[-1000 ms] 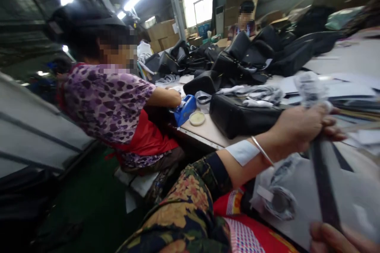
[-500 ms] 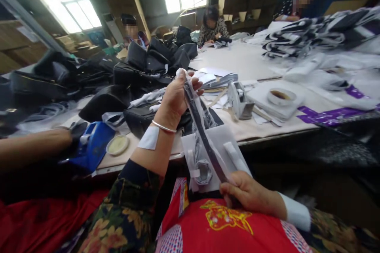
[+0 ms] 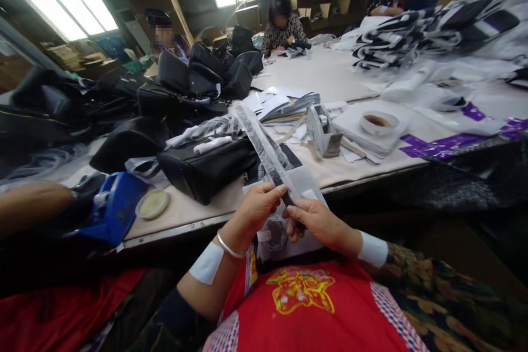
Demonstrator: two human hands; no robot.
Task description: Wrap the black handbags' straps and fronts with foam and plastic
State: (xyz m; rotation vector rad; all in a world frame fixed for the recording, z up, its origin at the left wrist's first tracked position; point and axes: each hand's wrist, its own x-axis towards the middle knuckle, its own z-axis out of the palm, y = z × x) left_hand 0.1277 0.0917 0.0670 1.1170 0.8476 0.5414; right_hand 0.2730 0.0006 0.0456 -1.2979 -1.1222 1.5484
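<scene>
Both my hands are closed on a long black strap with clear plastic wrap over its upper length. My left hand pinches it between thumb and fingers. Just to the right, my right hand grips the strap lower down, its thumb on the black surface. The wrapped end points up and away over the table. Beneath my hands is a bag part covered in white sheet, with a wrapped metallic-looking ring or buckle on it; the hands partly hide it.
A black handbag lies left of the strap, with more bags behind. A blue tape dispenser, a tape roll and a grey tape dispenser stand on the table. Another person's arm reaches in at left.
My left hand has come down from the strap's far end to beside my right hand. The right hand has moved up slightly. The view has shifted.
</scene>
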